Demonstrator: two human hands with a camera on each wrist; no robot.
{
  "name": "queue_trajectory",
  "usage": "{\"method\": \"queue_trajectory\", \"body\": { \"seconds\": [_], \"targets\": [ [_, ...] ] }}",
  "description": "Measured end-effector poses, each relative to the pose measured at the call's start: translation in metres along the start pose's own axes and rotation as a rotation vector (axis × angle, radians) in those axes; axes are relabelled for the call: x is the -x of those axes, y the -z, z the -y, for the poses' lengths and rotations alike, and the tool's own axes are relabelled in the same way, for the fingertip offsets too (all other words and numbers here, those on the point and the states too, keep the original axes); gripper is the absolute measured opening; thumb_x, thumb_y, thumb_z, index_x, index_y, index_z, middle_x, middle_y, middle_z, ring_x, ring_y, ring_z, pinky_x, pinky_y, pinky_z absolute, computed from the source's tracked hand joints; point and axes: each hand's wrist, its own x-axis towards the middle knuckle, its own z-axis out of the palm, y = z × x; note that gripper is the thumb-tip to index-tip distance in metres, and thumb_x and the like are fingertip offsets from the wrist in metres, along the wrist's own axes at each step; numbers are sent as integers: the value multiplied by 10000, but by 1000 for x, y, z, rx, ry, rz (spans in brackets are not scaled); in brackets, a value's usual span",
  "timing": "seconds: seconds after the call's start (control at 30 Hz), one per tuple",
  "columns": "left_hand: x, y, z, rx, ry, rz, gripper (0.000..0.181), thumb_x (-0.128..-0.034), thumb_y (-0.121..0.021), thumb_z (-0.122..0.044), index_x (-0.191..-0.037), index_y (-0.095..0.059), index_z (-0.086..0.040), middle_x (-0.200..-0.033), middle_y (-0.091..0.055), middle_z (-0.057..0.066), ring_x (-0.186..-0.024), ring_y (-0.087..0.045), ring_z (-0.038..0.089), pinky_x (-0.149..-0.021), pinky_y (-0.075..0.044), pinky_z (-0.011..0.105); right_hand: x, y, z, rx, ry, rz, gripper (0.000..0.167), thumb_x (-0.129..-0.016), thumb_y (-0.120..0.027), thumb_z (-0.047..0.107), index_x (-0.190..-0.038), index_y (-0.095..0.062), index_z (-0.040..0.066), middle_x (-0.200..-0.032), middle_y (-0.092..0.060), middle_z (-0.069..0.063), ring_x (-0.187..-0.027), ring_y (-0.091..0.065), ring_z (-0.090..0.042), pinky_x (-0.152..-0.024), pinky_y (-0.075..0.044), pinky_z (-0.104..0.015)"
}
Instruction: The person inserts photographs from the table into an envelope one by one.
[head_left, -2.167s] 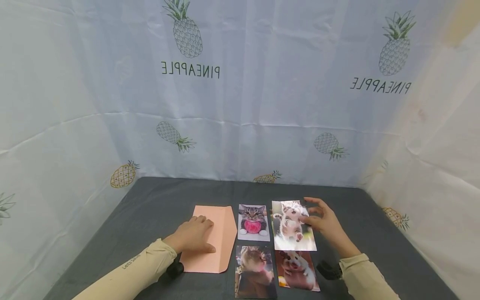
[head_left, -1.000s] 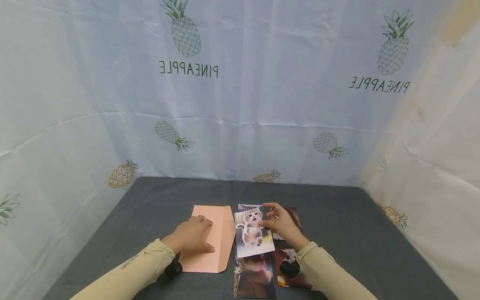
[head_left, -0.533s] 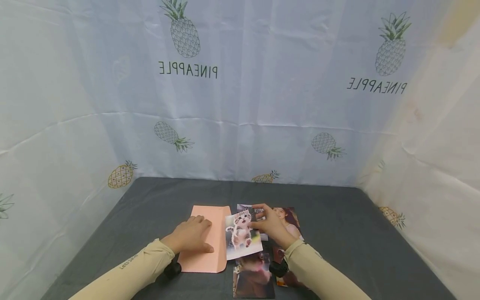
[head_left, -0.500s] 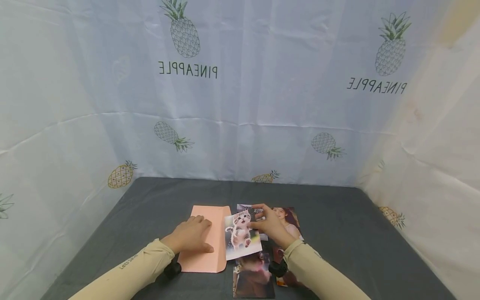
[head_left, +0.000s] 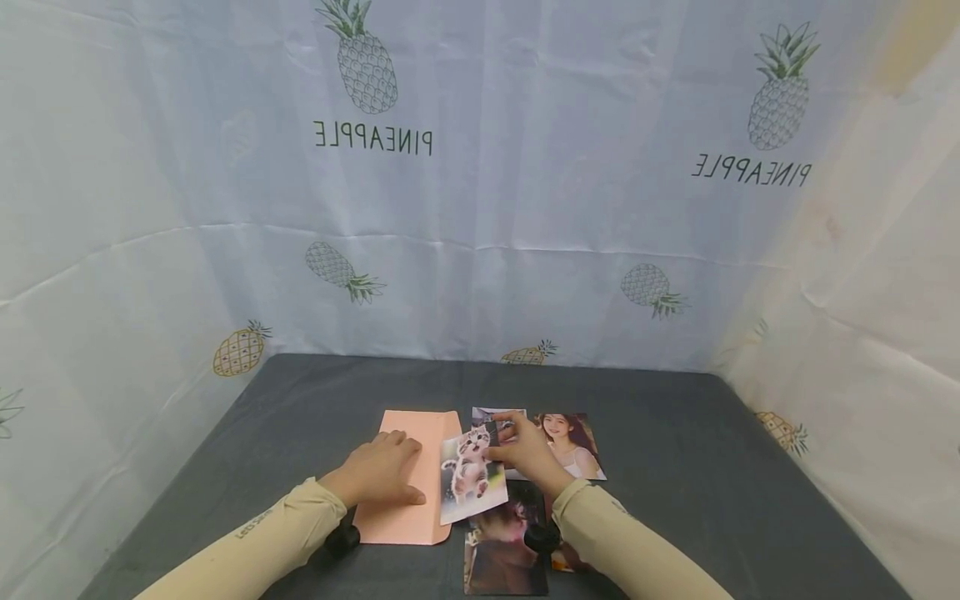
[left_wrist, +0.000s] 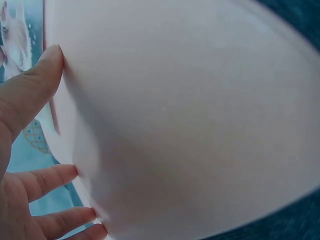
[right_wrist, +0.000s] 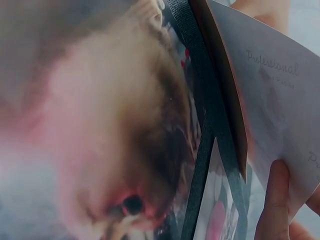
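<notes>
Kitten photo [head_left: 471,477], pinched by the right hand [head_left: 528,448], partly hides another photo [head_left: 482,415]; left hand [head_left: 381,472] rests, fingers spread, on envelope [head_left: 397,525].

This looks like a small curtained-off booth: pale cloth [head_left: 480,196] closes in the far side and both flanks of a dark grey desk [head_left: 667,450]. Pineapple prints [head_left: 367,73] and the mirrored word PINEAPPLE [head_left: 373,138] mark the cloth. Whether it stands in a home or a studio cannot be told.
</notes>
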Motion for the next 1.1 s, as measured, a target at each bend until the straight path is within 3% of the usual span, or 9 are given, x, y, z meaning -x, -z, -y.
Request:
{"method": "queue_trajectory", "body": {
  "seconds": [0.33, 0.57, 1.1],
  "targets": [
    [0, 0, 1, -12, -4, 0, 764, -689, -801, -539, -1254, -589, -72, -1277, -542, 160, -1155, -515, 329, -910, -470, 525, -7, -7, 4, 9, -6, -7, 609, -733, -770, -15, -1295, -534, -38, -892, -549, -127, -585, -546, -124, -558, -550, -293],
    [-3, -3, 3, -15, -1, 4, 768, -692, -795, -543, -1271, -583, -86, -1319, -529, 166, -1189, -511, 337, -936, -460, 529, -13, -9, 2, 76, 4, 7, 621, -736, -780, 30, -1304, -533, -21, -866, -549, -95, -602, -531, -126, -550, -535, -286],
    [-4, -2, 4, -17, -18, 12, 766, -701, -794, -534, -1275, -577, -75, -1310, -530, 165, -1182, -511, 341, -927, -464, 532, -19, -10, 7, 115, -18, -6, 605, -753, -780, 48, -1311, -547, 24, -866, -566, -74, -551, -512, -117, -468, -486, -266]
  ]
}}
